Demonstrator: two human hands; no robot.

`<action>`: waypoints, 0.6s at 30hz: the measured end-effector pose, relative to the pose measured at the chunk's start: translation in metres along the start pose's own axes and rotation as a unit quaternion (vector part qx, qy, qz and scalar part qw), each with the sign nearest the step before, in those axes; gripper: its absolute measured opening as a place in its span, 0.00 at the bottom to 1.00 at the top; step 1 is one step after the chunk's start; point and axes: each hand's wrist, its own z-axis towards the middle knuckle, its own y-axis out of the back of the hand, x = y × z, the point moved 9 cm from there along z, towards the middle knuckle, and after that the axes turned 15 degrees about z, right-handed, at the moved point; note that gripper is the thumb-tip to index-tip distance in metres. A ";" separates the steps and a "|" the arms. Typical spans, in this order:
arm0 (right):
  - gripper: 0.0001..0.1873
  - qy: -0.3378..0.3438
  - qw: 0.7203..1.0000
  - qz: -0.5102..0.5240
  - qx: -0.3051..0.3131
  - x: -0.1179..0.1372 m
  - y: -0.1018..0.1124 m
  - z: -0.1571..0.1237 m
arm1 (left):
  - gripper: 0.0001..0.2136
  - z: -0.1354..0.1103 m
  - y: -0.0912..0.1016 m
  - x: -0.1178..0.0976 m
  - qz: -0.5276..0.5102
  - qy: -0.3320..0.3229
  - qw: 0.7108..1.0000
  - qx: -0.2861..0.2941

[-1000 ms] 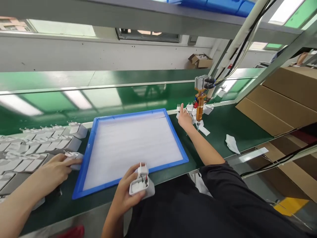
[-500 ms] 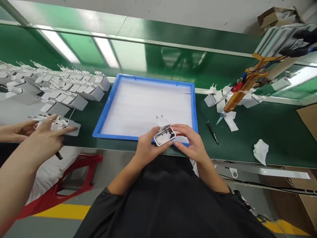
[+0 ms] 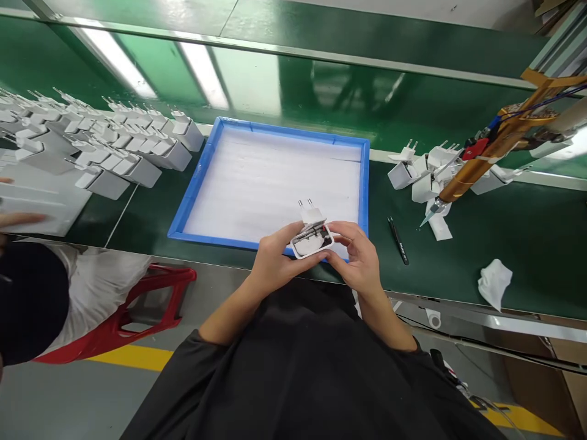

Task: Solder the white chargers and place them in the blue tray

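A white plug adapter housing (image 3: 312,245) with its inside exposed is held between my two hands, over the front edge of a blue-rimmed tray (image 3: 220,243). Two metal pins stick up from its plug part, and dark and red bits show within. My left hand (image 3: 278,256) grips the housing's left side, thumb and fingers closed on it. On the other side, my right hand (image 3: 355,253) has its thumb and fingers against the right end of the same housing. Some of the right fingers are hidden behind it.
Many white plug adapters (image 3: 137,162) stand at the left. More adapters (image 3: 426,177) sit at the right under an orange dispenser (image 3: 472,165) with a pointed tip. Black tweezers (image 3: 398,241) and a crumpled white cloth (image 3: 494,283) lie on the green bench. A co-worker's hand (image 3: 18,218) is far left.
My view has shifted slightly, and the housing now faces me with its plug part more visible. The co-worker's hands have moved away left, together with the adapter they held.
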 end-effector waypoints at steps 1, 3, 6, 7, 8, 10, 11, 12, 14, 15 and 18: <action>0.19 0.000 1.000 -0.005 -0.002 -0.001 0.001 0.000 | 0.23 0.000 -0.002 0.002 -0.014 0.011 1.000 0.010; 0.19 0.003 1.000 -0.007 -0.005 -0.002 0.002 -0.001 | 0.23 0.000 -0.004 0.004 -0.029 0.029 0.999 0.023; 0.18 0.004 1.000 0.000 -0.008 -0.004 0.003 -0.003 | 0.24 0.000 -0.006 0.007 -0.036 0.049 0.998 0.030; 0.18 0.002 1.000 0.005 -0.009 -0.004 0.003 -0.003 | 0.24 0.000 -0.006 0.008 -0.040 0.054 0.997 0.032; 0.18 -0.003 1.000 0.012 -0.012 -0.005 0.003 -0.004 | 0.24 0.000 -0.007 0.008 -0.046 0.059 0.997 0.034; 0.19 -0.013 0.999 0.028 -0.016 -0.008 0.003 -0.004 | 0.24 0.001 -0.008 0.010 -0.060 0.069 0.995 0.040; 0.19 -0.019 0.999 0.033 -0.016 -0.009 0.003 -0.004 | 0.23 0.001 -0.008 0.010 -0.066 0.074 0.994 0.044; 0.19 -0.024 0.999 0.035 -0.017 -0.010 0.002 -0.004 | 0.23 0.001 -0.009 0.011 -0.071 0.079 0.993 0.047; 0.20 -0.034 0.999 0.036 -0.013 -0.012 0.001 -0.004 | 0.23 0.001 -0.009 0.012 -0.071 0.087 0.992 0.048; 0.21 -0.039 0.998 0.039 -0.010 -0.014 0.000 -0.005 | 0.23 0.000 -0.008 0.012 -0.066 0.089 0.993 0.045; 0.22 -0.051 0.997 0.051 -0.003 -0.019 -0.003 -0.007 | 0.22 0.000 -0.004 0.013 -0.050 0.084 0.995 0.030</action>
